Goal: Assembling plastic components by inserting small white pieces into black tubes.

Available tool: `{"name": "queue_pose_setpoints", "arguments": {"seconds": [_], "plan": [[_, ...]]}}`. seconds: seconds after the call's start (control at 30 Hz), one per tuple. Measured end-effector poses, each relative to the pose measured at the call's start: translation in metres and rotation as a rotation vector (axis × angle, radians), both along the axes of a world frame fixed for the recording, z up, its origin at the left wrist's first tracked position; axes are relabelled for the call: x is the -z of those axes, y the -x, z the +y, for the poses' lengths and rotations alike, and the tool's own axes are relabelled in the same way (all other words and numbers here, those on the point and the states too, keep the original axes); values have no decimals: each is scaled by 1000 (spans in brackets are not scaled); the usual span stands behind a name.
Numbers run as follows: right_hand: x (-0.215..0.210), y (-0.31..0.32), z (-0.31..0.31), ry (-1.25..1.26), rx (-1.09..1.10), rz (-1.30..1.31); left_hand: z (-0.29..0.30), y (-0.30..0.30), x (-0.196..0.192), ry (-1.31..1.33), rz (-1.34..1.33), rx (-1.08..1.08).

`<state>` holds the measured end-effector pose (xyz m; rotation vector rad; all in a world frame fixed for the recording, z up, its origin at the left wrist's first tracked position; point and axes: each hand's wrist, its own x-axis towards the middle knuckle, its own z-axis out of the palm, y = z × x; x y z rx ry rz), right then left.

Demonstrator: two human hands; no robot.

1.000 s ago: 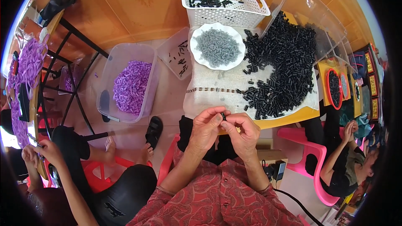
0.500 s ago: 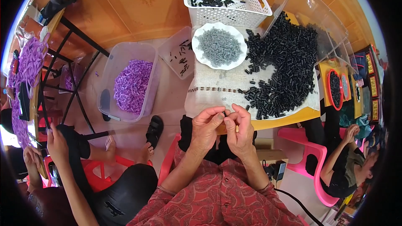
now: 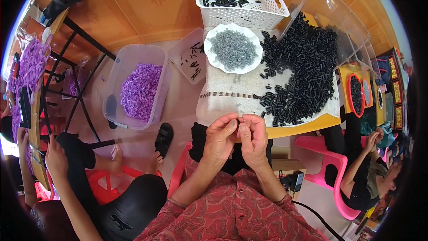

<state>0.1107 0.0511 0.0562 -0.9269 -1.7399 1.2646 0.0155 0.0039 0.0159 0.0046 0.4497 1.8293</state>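
My left hand (image 3: 219,136) and my right hand (image 3: 253,140) meet fingertip to fingertip at the near edge of the table. Thumbs and forefingers pinch together around a small dark piece, mostly hidden by the fingers. Beyond them, a heap of short black tube-like pieces (image 3: 307,71) covers the right part of a whitish cloth (image 3: 223,107). A white wavy-rimmed plate (image 3: 211,60) at the far left of the cloth holds a mound of small clear greyish pieces (image 3: 234,50). A few clear bits lie on the cloth just past my fingers.
Behind the plate stands a white perforated basket (image 3: 240,18) with some black pieces. A clear bin (image 3: 352,18) lies tipped behind the heap. Left on the floor, a clear tub (image 3: 111,80) holds purple pieces (image 3: 141,91). Co-workers sit at both sides, one on a pink chair (image 3: 341,169).
My hands stay joined; the right fingers have closed in further over the small piece, hiding more of it. At the left, a co-worker's hands have shifted.
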Motion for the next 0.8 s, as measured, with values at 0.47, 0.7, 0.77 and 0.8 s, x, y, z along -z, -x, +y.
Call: {"name": "queue_pose_setpoints", "arguments": {"seconds": [0.47, 0.7, 0.77, 0.8], "plan": [[-14, 0, -1, 384, -12, 239, 5, -8, -17, -25, 144, -94], [-2, 3, -4, 62, 39, 133, 3, -10, -9, -6, 182, -23], [-11, 1, -4, 212, 15, 166, 2, -5, -7, 9, 238, -19], [-14, 0, -3, 361, -6, 199, 2, -4, -7, 22, 294, -12]]}}
